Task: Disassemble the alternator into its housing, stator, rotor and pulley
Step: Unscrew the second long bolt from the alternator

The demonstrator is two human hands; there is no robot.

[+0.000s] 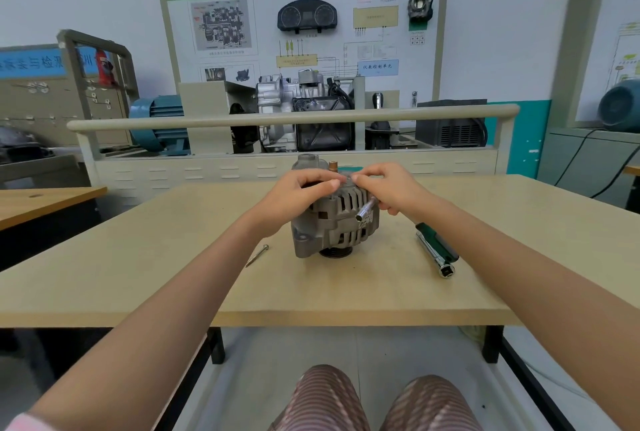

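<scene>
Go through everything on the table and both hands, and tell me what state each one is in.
alternator: upright on its pulley end, still assembled
left hand: gripping the alternator's top
right hand: holding a metal socket tool
ratchet: lying unused on table
long bolt: removed, lying on table

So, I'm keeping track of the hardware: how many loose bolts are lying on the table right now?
1. A long bolt lies on the table, left of the alternator. The hands or the alternator may hide others.
</scene>
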